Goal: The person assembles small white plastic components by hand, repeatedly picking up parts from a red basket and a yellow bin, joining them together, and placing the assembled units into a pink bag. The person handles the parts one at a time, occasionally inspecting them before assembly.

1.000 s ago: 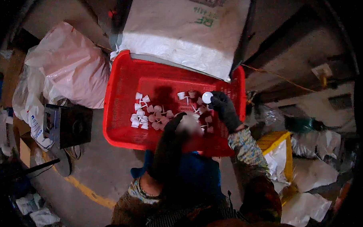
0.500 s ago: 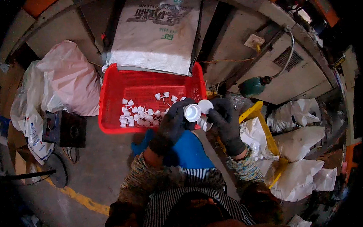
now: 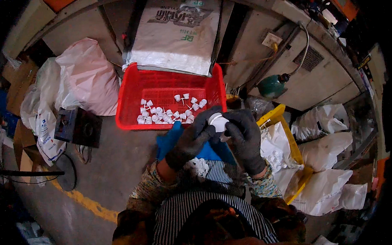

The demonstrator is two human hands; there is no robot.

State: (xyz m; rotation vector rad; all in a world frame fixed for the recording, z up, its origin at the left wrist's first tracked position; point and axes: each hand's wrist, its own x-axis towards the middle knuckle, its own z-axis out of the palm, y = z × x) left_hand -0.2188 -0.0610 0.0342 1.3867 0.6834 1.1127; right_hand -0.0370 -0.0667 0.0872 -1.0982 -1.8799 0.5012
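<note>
Both my hands wear dark gloves and meet in front of the red basket. Between their fingertips is a white round plastic cap (image 3: 218, 121), its side and rim showing. My left hand (image 3: 191, 142) grips it from the left, fingers bent round it. My right hand (image 3: 247, 140) is closed on its other side, thumb and fingers pressed to it. A paler bit shows below the cap by the right fingers, too hidden to make out. In the red plastic basket (image 3: 153, 85) lie several small white plastic pieces (image 3: 165, 117), some with thin stems.
A white woven sack (image 3: 171, 45) hangs over the basket's far edge. At right stand a yellow crate (image 3: 298, 151) with white pieces and several white bags (image 3: 321, 191). A green lamp (image 3: 271, 86) hangs by the cabinet. Pinkish bags (image 3: 88, 78) and a black box (image 3: 78, 126) sit left.
The cap's open mouth and the separate white disc beside it no longer show; my fingers have closed together on the cap. The basket appears slightly higher and further right.
</note>
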